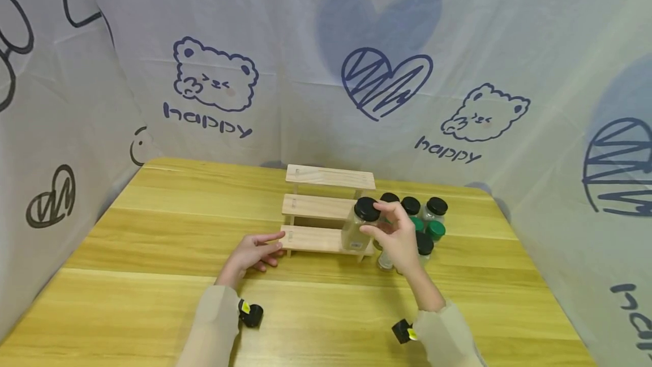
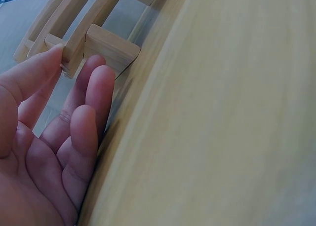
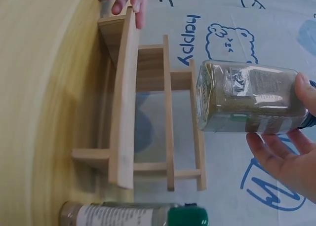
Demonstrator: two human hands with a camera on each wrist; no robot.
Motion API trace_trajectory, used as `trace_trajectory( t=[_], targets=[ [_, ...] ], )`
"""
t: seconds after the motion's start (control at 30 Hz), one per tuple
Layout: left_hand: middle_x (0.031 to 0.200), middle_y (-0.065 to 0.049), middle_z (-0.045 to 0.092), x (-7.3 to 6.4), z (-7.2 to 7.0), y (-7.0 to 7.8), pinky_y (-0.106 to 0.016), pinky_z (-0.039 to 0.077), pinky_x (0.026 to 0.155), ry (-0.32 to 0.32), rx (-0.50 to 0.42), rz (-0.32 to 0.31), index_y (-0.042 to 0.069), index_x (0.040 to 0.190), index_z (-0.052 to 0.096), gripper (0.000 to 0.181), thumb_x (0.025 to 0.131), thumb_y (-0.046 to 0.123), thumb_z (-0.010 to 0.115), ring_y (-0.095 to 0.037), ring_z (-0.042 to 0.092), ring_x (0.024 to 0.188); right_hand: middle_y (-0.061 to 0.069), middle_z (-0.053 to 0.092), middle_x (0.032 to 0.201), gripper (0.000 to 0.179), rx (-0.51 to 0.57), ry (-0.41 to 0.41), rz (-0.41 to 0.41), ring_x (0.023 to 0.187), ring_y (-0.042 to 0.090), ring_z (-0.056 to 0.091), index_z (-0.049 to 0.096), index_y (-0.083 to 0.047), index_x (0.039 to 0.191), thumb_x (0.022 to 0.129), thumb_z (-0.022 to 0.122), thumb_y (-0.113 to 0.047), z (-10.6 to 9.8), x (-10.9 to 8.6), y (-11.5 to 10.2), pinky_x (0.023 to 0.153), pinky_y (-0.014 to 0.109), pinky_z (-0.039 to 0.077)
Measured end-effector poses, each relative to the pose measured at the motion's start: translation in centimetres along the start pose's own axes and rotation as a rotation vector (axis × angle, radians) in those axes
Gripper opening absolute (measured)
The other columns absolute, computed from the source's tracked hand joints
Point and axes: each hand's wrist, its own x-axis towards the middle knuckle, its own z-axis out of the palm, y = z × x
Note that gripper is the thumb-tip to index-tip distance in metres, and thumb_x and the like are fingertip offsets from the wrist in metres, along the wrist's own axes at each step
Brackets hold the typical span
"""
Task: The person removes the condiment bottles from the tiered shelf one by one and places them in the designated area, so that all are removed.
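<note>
My right hand (image 1: 399, 238) grips a square glass spice jar (image 3: 247, 102) near its black lid, thumb on one side and fingers on the other. Brownish contents and a small label show through the glass. The jar is upright, held above the right part of a three-tier wooden rack (image 1: 316, 206); in the right wrist view its base is apart from the boards. At the rack's left end, my left hand (image 1: 254, 251) pinches the tip of the lowest board (image 2: 74, 56), with the other fingers loosely curled below it.
Several jars with black lids (image 1: 437, 206) and green lids (image 1: 435, 230) stand close together right of the rack. One green-lidded jar (image 3: 133, 215) is just beside the rack's right end. A printed cloth (image 1: 300, 72) hangs behind the wooden table (image 1: 316, 316).
</note>
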Motion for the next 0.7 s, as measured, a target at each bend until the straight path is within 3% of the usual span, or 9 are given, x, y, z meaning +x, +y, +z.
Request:
trace_trajectory(
  t=[0.2, 0.47, 0.7],
  targets=[
    [0.096, -0.017, 0.065, -0.2, 0.1, 0.3, -0.022, 0.046, 0.044, 0.001, -0.001, 0.003, 0.006, 0.127, 0.049, 0.044, 0.087, 0.020, 0.060, -0.016, 0.061, 0.060, 0.025, 0.052, 0.109, 0.041, 0.004, 0.012, -0.005, 0.094, 0.006, 0.054, 0.048, 0.012, 0.102, 0.066, 0.066, 0.020, -1.2, -1.6, 1.3, 0.070, 0.019, 0.048],
    [0.096, -0.018, 0.065, 0.0, -0.1, 0.1, -0.022, 0.046, 0.044, -0.009, -0.012, 0.001, 0.003, 0.127, 0.048, 0.042, 0.088, 0.016, 0.059, -0.016, 0.062, 0.060, 0.003, 0.052, 0.112, 0.041, 0.070, 0.018, -0.009, 0.094, 0.008, 0.056, 0.046, 0.016, 0.102, 0.065, 0.063, 0.024, -2.7, -3.2, 1.7, 0.069, 0.018, 0.049],
    [0.097, -0.018, 0.065, 0.0, -0.1, 0.1, -0.022, 0.046, 0.044, -0.011, -0.006, 0.003, 0.004, 0.127, 0.048, 0.043, 0.087, 0.017, 0.059, -0.016, 0.061, 0.060, 0.002, 0.052, 0.113, 0.042, 0.073, 0.023, -0.009, 0.094, 0.008, 0.056, 0.045, 0.018, 0.101, 0.064, 0.061, 0.027, -4.3, -4.5, 1.9, 0.070, 0.018, 0.049]
  ],
)
